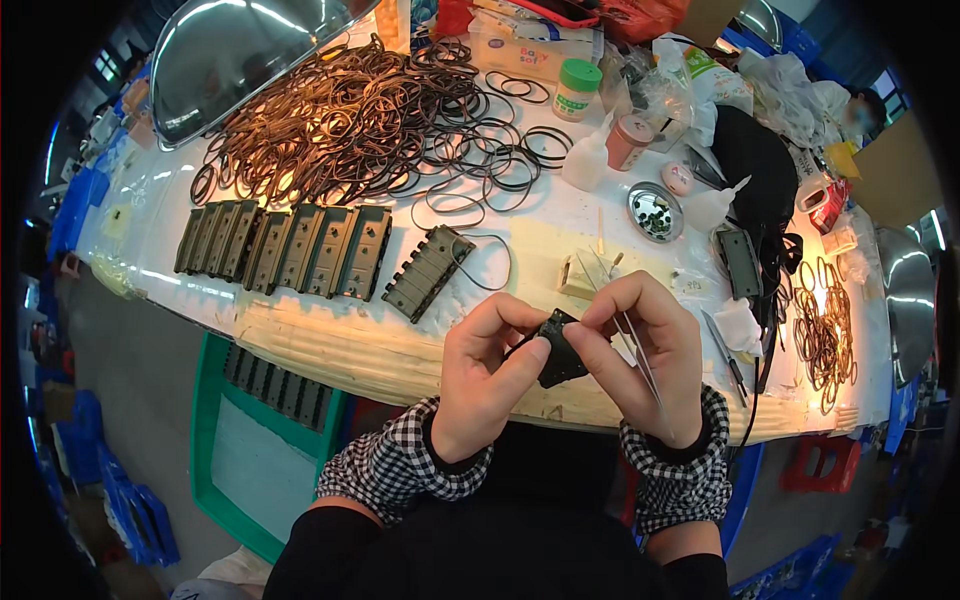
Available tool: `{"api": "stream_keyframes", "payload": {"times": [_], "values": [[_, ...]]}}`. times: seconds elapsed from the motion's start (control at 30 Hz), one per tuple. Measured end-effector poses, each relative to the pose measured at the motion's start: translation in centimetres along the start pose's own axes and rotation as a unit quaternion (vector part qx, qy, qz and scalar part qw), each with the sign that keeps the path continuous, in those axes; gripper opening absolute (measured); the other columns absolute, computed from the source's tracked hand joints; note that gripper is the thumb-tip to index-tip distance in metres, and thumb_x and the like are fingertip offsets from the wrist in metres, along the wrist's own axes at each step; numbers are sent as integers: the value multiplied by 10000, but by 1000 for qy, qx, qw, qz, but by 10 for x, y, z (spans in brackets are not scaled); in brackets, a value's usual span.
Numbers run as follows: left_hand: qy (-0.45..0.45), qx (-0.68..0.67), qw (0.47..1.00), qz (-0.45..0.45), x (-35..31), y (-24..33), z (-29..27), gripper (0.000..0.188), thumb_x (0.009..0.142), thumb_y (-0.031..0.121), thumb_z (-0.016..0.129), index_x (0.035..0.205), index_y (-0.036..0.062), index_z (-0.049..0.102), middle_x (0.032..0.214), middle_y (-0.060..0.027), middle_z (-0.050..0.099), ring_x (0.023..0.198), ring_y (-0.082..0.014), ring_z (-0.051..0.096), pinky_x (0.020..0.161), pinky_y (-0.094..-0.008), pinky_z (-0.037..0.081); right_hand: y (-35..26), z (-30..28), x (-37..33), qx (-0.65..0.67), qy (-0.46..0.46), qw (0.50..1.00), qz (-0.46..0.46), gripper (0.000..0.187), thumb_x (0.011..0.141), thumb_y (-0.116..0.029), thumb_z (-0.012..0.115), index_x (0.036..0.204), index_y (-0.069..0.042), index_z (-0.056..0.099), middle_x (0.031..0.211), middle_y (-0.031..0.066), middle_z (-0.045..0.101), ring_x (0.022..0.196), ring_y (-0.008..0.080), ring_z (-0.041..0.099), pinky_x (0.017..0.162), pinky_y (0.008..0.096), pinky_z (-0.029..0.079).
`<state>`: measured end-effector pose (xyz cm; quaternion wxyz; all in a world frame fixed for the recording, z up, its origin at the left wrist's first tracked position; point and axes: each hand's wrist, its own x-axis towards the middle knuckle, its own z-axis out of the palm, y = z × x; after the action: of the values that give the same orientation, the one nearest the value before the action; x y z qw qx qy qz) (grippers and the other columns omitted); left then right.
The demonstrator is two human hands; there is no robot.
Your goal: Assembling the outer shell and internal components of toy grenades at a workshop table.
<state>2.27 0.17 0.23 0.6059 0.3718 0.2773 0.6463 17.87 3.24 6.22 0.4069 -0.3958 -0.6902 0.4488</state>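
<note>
Near the table's front edge, my left hand (490, 370) is closed on a small dark green moulded part (562, 362), with fingers and thumb along its left side. My right hand (645, 350) pinches the part's upper right corner with thumb and forefinger. A pair of metal tweezers (640, 358) is tucked in that same hand, its tips pointing up and away. Just beyond the hands lies a pale small block (577, 277). To the left, a ribbed dark green housing (430, 272) rests at a slant with a thin brown ring (487, 262) by it.
A row of similar green housings (318, 250) stands at left, below a large heap of brown rubber rings (340, 120). A round dish (655, 212) of small dark pieces, a green-lidded jar (577, 90) and a pen-like tool (727, 355) lie right. A green crate (205, 430) stands below.
</note>
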Motion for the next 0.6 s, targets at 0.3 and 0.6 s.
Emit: {"api": "stream_keyframes", "payload": {"times": [0.3,0.6], "values": [[-5,19,1000,2,0,-2,-4,133,884,37,607,1006,-9,577,908,-28,646,784,-48,555,708,-212,460,6,1,1,-3,14,999,-36,143,834,-28,705,872,-17,568,711,15,603,630,54,561,575,203,438],[32,61,997,32,-2,-7,-6,119,838,38,627,946,11,586,867,6,613,784,-45,483,704,-214,403,4,3,2,-21,6,998,-63,139,825,-19,710,866,-21,577,717,26,610,635,70,579,582,218,456]]}}
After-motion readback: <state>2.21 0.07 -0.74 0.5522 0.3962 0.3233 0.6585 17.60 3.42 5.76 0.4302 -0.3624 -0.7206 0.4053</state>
